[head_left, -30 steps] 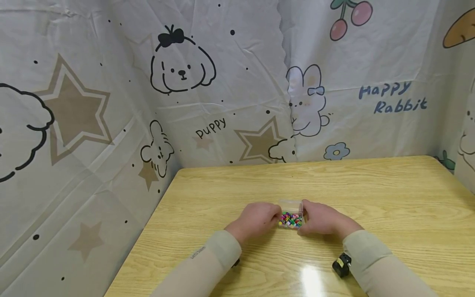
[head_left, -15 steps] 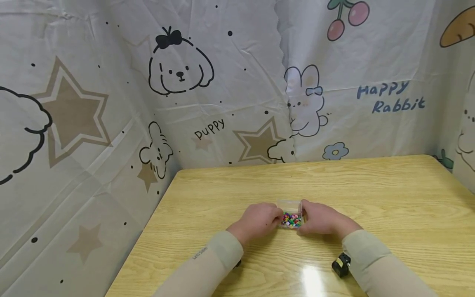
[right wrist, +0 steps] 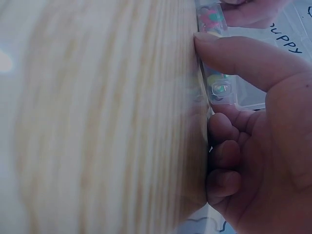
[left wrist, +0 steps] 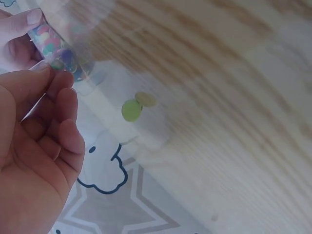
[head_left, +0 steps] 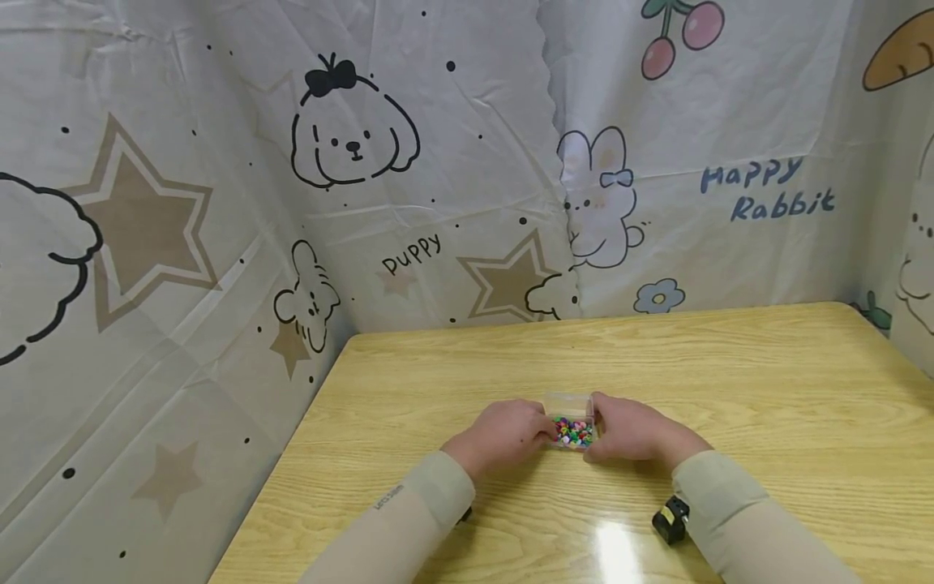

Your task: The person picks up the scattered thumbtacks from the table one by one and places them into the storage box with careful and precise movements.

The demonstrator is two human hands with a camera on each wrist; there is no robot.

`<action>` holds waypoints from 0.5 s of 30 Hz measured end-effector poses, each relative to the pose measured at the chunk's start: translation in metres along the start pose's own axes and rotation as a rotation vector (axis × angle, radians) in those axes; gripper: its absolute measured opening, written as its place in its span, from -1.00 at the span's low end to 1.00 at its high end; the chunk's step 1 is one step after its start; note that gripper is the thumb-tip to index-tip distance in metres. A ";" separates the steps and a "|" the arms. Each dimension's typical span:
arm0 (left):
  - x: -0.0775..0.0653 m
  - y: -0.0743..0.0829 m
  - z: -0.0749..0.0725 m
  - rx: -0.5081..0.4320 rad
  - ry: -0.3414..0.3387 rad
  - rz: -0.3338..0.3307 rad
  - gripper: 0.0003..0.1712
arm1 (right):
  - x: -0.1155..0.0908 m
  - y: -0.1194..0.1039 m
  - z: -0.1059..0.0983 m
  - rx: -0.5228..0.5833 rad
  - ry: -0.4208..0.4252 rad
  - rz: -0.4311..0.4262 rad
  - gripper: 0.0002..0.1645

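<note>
A small clear plastic box (head_left: pixel 573 444) stands on the table with its transparent lid (head_left: pixel 569 403) raised at the back. Inside lie many small, round-headed colourful pieces (head_left: pixel 576 430). My right hand (head_left: pixel 629 427) grips the box's right end, the thumb (right wrist: pixel 229 51) along the front and other fingers curled at the side. At the left end, my left hand (head_left: pixel 505 434) has its thumb and index fingertips close together, overlapping the box; I cannot tell what they pinch. In the left wrist view a small green disc (left wrist: pixel 131 110) rests on the table beside the box.
The wood-grain table (head_left: pixel 452 357) runs back to a printed curtain (head_left: pixel 467 162) with cartoon drawings, which also hangs along the left side. A black wrist camera (head_left: pixel 671 521) sits under the right sleeve, near the tabletop.
My left hand's fingertips have shifted slightly right, covering more of the box's left end. My right hand keeps its grip on the box. The head view has shifted a little.
</note>
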State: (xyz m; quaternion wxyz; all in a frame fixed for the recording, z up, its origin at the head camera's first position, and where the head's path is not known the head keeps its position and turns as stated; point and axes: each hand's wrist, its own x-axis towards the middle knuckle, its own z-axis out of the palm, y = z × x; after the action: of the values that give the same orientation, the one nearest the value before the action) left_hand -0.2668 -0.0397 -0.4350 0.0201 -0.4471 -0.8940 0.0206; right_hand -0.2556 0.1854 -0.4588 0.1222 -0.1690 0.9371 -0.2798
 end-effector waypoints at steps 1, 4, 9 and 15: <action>-0.001 0.000 -0.001 0.000 -0.003 0.005 -0.87 | 0.000 0.000 0.000 0.003 -0.001 -0.002 -0.41; -0.003 -0.003 -0.002 -0.014 -0.019 0.007 -0.83 | 0.000 0.000 0.000 0.011 -0.007 -0.005 -0.41; -0.008 -0.008 -0.005 -0.075 -0.050 -0.022 -0.72 | -0.001 -0.001 0.000 0.012 -0.011 -0.005 -0.41; -0.019 -0.018 -0.010 -0.108 -0.057 -0.060 -0.73 | -0.001 -0.004 -0.001 0.017 -0.013 0.002 -0.41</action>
State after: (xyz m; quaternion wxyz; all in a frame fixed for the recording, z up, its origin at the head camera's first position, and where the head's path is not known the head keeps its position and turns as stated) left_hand -0.2690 -0.0657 -0.4241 -0.0291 -0.4198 -0.9070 -0.0156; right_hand -0.2542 0.1828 -0.4558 0.1300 -0.1685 0.9341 -0.2867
